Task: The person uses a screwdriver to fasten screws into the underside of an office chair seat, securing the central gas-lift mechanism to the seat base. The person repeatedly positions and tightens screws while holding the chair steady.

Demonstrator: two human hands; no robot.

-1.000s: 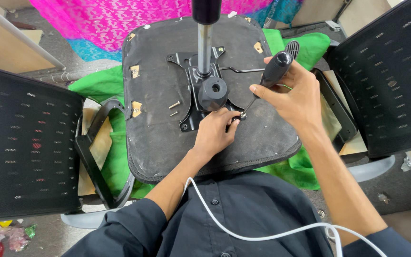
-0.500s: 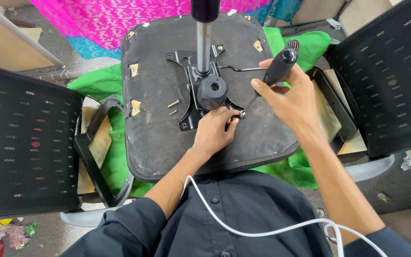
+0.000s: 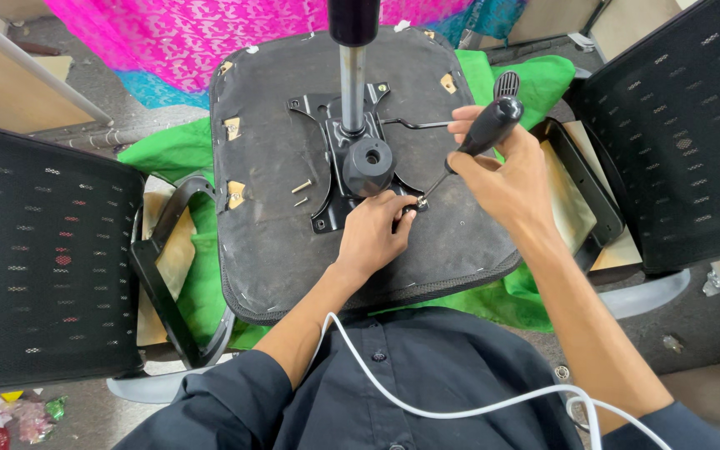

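An upturned black chair seat (image 3: 277,242) lies before me with a black metal mechanism plate (image 3: 331,171) and a chrome gas post (image 3: 352,79) standing from it. My right hand (image 3: 502,179) grips a black-handled screwdriver (image 3: 485,129), its tip angled down to a screw at the plate's near right corner. My left hand (image 3: 372,233) rests on the seat, with its fingers pinched around that screw (image 3: 417,202) at the tip.
Two loose screws (image 3: 300,193) lie on the seat left of the plate. Black mesh chair backs (image 3: 39,258) stand at left and right (image 3: 677,133). Green cloth (image 3: 168,150) lies under the seat. A white cable (image 3: 460,404) crosses my dark shirt.
My right hand has tilted the screwdriver handle slightly and shifted a little; the left hand stays at the screw.
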